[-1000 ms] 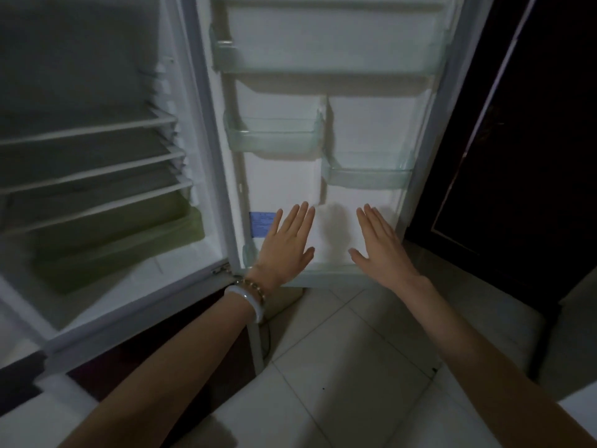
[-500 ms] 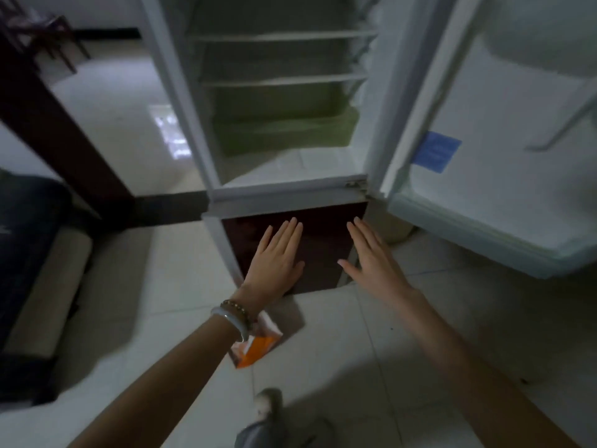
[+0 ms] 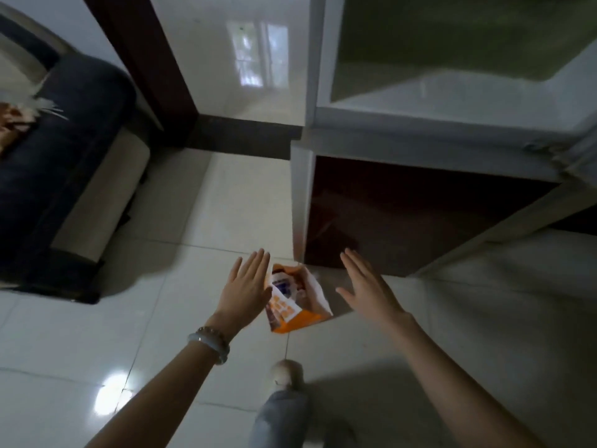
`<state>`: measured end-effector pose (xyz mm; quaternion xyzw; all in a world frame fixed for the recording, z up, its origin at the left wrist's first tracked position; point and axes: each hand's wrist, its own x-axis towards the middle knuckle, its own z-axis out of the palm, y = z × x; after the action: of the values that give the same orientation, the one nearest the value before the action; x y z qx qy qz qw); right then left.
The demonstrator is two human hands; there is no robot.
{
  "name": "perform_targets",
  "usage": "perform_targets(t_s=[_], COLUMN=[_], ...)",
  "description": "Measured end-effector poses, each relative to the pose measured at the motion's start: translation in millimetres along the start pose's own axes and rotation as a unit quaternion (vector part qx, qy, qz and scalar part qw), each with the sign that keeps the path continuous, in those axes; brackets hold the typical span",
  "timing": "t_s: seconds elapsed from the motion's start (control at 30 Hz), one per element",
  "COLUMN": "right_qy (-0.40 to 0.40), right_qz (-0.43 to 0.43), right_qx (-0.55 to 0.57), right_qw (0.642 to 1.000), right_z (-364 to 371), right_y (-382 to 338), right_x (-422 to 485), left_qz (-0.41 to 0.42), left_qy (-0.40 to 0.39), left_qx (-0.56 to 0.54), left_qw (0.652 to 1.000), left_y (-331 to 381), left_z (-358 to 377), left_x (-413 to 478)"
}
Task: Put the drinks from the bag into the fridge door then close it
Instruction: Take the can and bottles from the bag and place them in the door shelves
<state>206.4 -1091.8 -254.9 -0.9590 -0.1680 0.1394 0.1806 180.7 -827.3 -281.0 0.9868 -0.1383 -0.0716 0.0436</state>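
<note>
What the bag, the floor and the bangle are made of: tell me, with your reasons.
Bag: likely paper, matt, with orange and white print; its sides hold stiff, sharp folds, though coated plastic is possible.
Floor: glazed ceramic tile, glossy; grout lines and mirror-like window reflections show it.
Bangle: pale, smooth, slightly translucent, perhaps jade or glass; cannot tell which.

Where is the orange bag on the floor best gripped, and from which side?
Probably its top rim, from above. The orange bag stands on the floor with its mouth gaping upward, and the open left hand and right hand flank it, so each could pinch its side's edge.
</note>
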Motion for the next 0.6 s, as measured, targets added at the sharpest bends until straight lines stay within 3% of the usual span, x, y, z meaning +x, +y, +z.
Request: perform_targets(t_s=[0.27,0.47,0.6], right_qy=[-0.057,-0.066,-0.032], right_qz=[0.003,-0.007,-0.033], right_qx=[0.01,0.021,0.022], right_qw=[0.998,0.998,0.999], right_z=[188,310,361], right_y=[72,120,146], right_x=[63,110,129], left_qz=[0.014,0.064,0.015], left_qy=[-0.068,-0.019,0.014], left_qx=[-0.006,0.01,0.009], left_qw=[0.998,0.998,1.0], left_y=[-25,-24,-15], left_z=[189,307,351], left_x=[25,87,120])
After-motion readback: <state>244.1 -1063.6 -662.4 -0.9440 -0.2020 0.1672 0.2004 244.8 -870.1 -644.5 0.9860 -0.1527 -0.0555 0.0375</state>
